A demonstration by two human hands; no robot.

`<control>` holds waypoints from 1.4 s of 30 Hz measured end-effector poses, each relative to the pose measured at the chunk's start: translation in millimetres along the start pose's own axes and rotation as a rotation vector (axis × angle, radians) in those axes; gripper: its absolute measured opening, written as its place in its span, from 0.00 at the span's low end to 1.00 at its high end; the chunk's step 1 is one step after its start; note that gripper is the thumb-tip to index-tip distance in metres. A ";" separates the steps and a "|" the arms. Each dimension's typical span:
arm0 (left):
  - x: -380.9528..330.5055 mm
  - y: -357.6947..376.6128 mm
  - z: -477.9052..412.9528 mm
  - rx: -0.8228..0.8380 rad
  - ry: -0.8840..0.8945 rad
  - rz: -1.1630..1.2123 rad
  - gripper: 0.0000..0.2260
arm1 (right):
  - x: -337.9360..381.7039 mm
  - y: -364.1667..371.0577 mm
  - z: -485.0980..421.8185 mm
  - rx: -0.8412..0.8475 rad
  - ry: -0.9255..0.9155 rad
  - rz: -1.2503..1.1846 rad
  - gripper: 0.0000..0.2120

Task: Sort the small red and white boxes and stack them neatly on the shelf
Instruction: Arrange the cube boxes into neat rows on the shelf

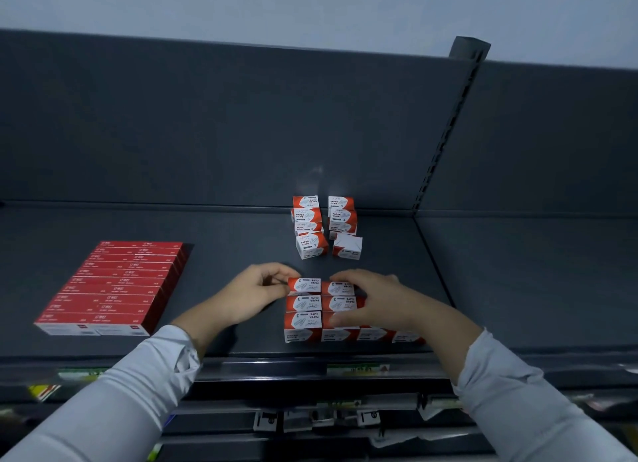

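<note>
**Squaring up the paper-clip boxes near the shelf's front edge**

Both hands are on the front block (pixel 303 318) of red and white boxes, which sits on the shelf (pixel 466 289) close to its front edge, right of the middle. The left hand (pixel 255 294) pinches the end of the back-left box (pixel 304 284) with curled fingertips. The right hand (pixel 378 301) arches over the right-hand column, fingers at the back, thumb at the front.

To my eye the job here is alignment: press that box flush against its neighbour, with the right hand bracing so the rows don't slide.

More loose boxes (pixel 310 226) wait nearer the shelf's back edge, one tilted box (pixel 347 246) among them. Flat red packs (pixel 110 289) lie towards the left edge, well apart.
</note>
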State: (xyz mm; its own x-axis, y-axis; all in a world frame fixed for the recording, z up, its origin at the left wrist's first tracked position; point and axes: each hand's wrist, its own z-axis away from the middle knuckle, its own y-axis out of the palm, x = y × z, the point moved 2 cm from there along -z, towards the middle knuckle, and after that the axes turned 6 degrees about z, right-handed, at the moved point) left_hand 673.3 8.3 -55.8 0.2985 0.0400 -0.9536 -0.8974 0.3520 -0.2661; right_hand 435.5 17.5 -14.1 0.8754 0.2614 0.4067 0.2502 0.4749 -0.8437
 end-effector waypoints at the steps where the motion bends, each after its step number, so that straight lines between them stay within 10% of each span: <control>1: -1.2 0.2 0.8 0.011 0.006 -0.001 0.09 | 2.1 -0.1 2.4 0.003 -0.007 0.026 0.37; 11: -7.4 19.7 12.0 0.117 0.043 -0.558 0.43 | 2.6 10.5 1.6 -0.013 -0.067 0.217 0.46; 30: -8.3 17.3 8.8 0.184 -0.018 -0.399 0.48 | 2.3 2.1 6.9 0.013 0.001 -0.009 0.45; 34: -18.4 -5.3 -7.8 0.109 -0.062 -0.127 0.38 | -9.2 -13.0 -5.7 -0.082 0.027 -0.269 0.34; 38: -19.1 -20.2 -38.2 -0.086 -0.014 -0.285 0.15 | -22.6 -25.2 -26.0 -0.227 0.097 -0.070 0.25; 42: -9.9 -20.8 -65.3 -0.122 0.007 -0.414 0.15 | -29.2 -27.7 -45.2 -0.263 0.081 -0.001 0.29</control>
State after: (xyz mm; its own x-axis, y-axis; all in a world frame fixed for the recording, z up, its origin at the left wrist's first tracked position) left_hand 667.8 -60.5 -50.0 0.6395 -0.0881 -0.7637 -0.7343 0.2242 -0.6408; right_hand 421.8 -41.3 -18.4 0.9027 0.1880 0.3871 0.3405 0.2383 -0.9096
